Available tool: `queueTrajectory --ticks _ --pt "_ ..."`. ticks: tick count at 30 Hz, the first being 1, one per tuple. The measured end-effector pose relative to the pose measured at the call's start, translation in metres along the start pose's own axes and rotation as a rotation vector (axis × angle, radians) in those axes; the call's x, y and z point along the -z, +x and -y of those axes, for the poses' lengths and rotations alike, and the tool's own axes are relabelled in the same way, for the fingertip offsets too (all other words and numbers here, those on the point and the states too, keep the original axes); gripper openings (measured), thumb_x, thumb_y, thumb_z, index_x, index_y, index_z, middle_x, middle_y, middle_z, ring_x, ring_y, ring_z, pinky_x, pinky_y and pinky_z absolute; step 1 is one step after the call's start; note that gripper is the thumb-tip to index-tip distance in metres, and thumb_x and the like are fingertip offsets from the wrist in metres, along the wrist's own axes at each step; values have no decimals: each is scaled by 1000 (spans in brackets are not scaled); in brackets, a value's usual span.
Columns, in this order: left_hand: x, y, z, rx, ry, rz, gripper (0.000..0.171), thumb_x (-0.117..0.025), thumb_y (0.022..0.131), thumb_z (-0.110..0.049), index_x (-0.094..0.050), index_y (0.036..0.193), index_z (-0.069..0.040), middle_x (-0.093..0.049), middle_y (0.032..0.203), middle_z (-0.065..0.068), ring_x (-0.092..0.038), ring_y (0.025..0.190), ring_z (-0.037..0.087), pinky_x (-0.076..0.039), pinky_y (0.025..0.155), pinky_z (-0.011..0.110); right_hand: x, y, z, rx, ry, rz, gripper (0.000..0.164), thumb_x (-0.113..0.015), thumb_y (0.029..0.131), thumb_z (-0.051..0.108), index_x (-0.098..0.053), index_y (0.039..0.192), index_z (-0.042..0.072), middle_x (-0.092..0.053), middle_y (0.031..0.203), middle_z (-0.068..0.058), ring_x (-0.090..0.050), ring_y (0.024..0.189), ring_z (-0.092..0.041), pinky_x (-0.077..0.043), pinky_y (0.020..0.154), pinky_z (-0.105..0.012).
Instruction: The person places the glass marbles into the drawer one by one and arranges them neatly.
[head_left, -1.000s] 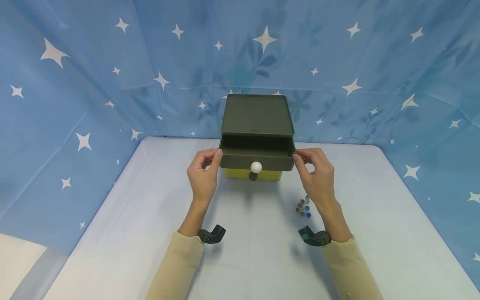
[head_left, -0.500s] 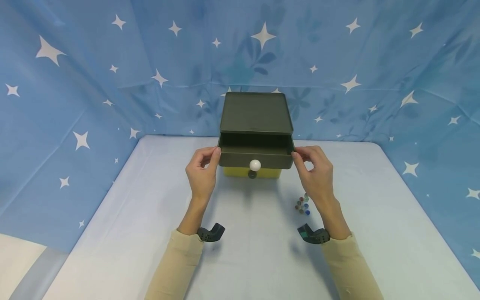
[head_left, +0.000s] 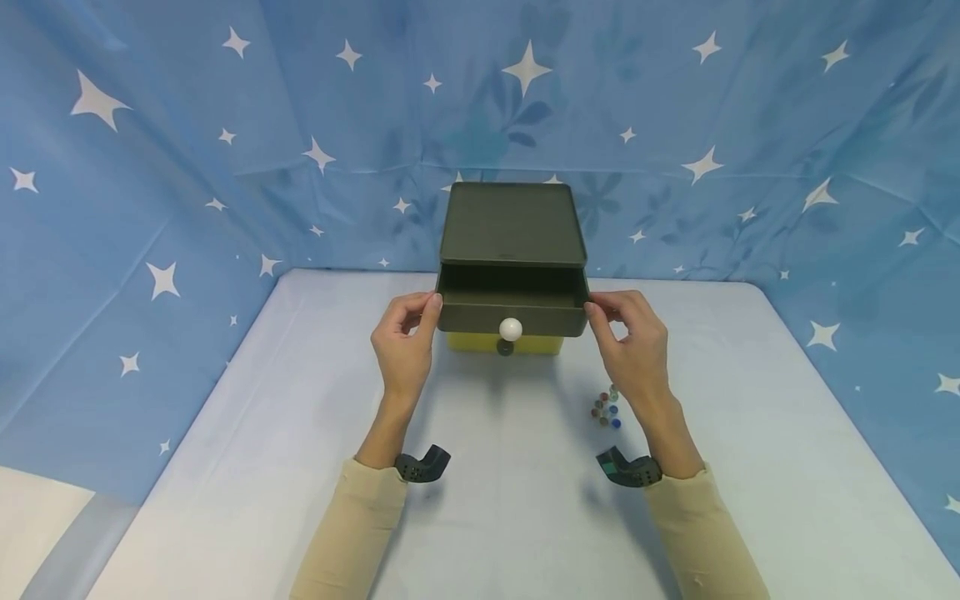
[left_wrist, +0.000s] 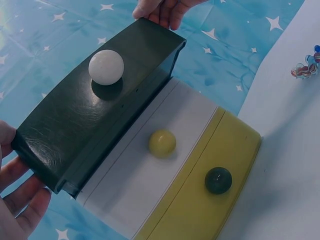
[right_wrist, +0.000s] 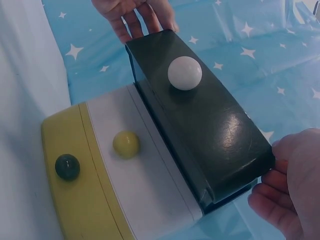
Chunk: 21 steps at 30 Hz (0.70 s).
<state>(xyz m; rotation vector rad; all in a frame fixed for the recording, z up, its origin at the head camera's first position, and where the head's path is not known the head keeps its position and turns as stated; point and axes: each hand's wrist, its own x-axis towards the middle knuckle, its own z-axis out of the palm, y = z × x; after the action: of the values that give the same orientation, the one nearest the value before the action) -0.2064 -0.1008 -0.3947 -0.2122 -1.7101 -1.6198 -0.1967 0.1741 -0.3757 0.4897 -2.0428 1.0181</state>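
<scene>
A small three-tier drawer cabinet (head_left: 513, 221) stands at the far middle of the table. Its dark green top drawer (head_left: 476, 318), with a white knob (head_left: 511, 329), is pulled out and has nothing visible inside. My left hand (head_left: 405, 346) pinches the left front corner of this drawer between thumb and fingers. At the opposite front corner my right hand (head_left: 636, 346) grips in the same way. Both wrist views show a white middle drawer (left_wrist: 125, 182) with a yellow knob (left_wrist: 162, 143), and a yellow bottom drawer (right_wrist: 67, 130) with a green knob (right_wrist: 67, 167). These two are pushed in.
Several small glass marbles (head_left: 604, 408) lie in a cluster on the white-covered table (head_left: 495, 500), just left of my right wrist. Behind the cabinet hangs a blue cloth (head_left: 375, 108) with white stars. Each wrist carries a dark camera band (head_left: 423, 464).
</scene>
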Motion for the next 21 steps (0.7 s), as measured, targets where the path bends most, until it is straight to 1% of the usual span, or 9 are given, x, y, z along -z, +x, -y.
queueTrajectory --ticks 5,10,13,21 --pt "-2 -1 -6 20 4 -1 14 -72 91 -5 -73 96 7 -72 98 23 -64 82 0 -56 77 23 2 -1 -3 0 -6 6 17 -68 94 4 -70 109 -4 -69 100 -17 -67 89 -28 -44 89 -2" --pt "-2 -3 -25 15 6 -1 13 -69 91 0 -71 95 12 -70 96 27 -63 82 -1 -56 77 23 4 -1 -5 4 3 4 15 -66 94 1 -68 107 -7 -70 99 -19 -68 86 -29 -46 88 -2" --pt "-2 -3 -33 12 13 -7 12 -69 91 1 -71 94 12 -70 95 27 -63 81 -2 -56 77 21 5 0 -4 7 14 5 15 -65 94 0 -67 106 -8 -70 99 -20 -68 85 -28 -47 86 -3" --pt "-1 -2 -36 6 -2 -4 11 -69 90 2 -71 93 13 -70 95 28 -63 80 -1 -55 76 20 8 1 -5 10 4 7 14 -65 94 0 -68 106 -7 -70 97 -19 -67 83 -28 -46 86 -2"
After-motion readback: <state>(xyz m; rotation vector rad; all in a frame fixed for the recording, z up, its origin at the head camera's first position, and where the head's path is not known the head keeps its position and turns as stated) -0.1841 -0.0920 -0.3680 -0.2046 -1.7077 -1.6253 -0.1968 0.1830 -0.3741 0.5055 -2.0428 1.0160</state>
